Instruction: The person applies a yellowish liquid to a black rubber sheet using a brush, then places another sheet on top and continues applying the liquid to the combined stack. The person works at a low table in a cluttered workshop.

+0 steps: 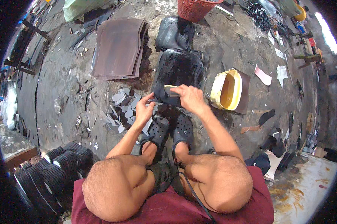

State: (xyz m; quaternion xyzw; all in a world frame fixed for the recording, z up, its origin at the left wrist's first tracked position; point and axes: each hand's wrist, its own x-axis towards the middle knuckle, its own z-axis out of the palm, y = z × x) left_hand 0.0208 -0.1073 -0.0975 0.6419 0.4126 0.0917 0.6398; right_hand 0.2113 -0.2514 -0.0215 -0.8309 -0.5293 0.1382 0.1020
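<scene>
My right hand (191,98) is closed on a small flat piece with a pale edge (171,89), too small to name surely. It holds this piece over the near end of a black, shiny-smeared block (177,71). My left hand (144,108) is just left of the block's near corner. Its thumb and forefinger are apart, and I see nothing between them. Below and beside it lies a heap of grey flat oval cut-outs (129,112). To the right of the block stands a cut-open yellow container (216,89) with amber liquid inside.
A stack of brown sheets (118,48) lies at far left. Behind the block are another black block (174,33) and a red basket (196,11). Rows of black soles (60,168) stand at lower left. My clogs (158,130) are close below my hands. Scraps litter the floor.
</scene>
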